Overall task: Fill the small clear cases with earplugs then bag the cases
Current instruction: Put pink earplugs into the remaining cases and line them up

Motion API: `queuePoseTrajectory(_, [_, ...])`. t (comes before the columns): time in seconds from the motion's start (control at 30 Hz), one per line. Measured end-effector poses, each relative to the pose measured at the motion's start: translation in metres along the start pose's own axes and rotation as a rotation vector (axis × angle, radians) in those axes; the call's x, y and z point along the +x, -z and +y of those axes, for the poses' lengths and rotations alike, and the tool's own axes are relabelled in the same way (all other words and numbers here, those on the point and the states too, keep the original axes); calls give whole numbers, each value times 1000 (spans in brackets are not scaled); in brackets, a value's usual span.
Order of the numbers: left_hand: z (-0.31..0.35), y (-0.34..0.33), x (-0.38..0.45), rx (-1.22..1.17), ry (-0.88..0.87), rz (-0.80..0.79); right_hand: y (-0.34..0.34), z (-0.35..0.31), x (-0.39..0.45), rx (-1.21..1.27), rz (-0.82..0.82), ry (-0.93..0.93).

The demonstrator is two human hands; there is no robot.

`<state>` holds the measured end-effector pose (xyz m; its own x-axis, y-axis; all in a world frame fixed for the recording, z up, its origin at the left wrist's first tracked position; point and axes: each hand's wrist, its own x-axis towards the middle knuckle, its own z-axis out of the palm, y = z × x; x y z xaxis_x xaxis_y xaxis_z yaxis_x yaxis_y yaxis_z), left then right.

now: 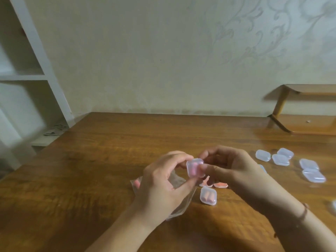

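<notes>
Just right of the frame's centre we see both hands raised a little above the wooden table [109,160], sharing one small clear case [195,168] with pink earplugs [193,169] inside. The left hand [160,182] pinches the case from the left, fingertips on its upper edge and thumb under its lower corner. The right hand [231,166] grips it from the right, thumb laid across the case's front and fingers curled behind. Below the left hand a clear bag [179,202] lies crumpled on the table, partly hidden by the palm, with something pink showing through at its left end. Just below the held case a second case [208,195] rests flat on the table with peach earplugs inside. Between the two, under the right hand, we make out orange-pink items [220,184], too blurred to tell apart. At the right of the frame a cluster of empty cases [281,157] lies on the table, with more [312,170] just right of them. A wooden shelf [305,110] stands at the far right edge, and a white bookcase [27,79] fills the upper left.
</notes>
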<state>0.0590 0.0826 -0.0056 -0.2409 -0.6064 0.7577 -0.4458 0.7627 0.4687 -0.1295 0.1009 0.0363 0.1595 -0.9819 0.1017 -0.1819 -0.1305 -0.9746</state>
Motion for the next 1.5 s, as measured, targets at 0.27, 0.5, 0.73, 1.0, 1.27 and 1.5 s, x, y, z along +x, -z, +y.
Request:
queuePoseTrajectory(0.27, [30,-21,6,498,-134,-518,48,24,-26,-279,48,-244])
queuePoseTrajectory(0.5, [40,-36,6,540,-70,-604,40,43,-30,-532,165,-324])
queuePoseTrajectory(0.73, [46,-39,5,510,5,-605,31,46,-30,-693,169,-203])
queuePoseTrajectory(1.0, [65,-65,12,461,-45,-543,53,39,-44,-684,346,-7])
queuePoseTrajectory(1.27, [118,-159,32,124,19,-712,156,64,-115,-862,614,124])
queuePoseTrajectory(1.5, [140,-226,34,25,127,-826,210,93,-146,-976,420,-42])
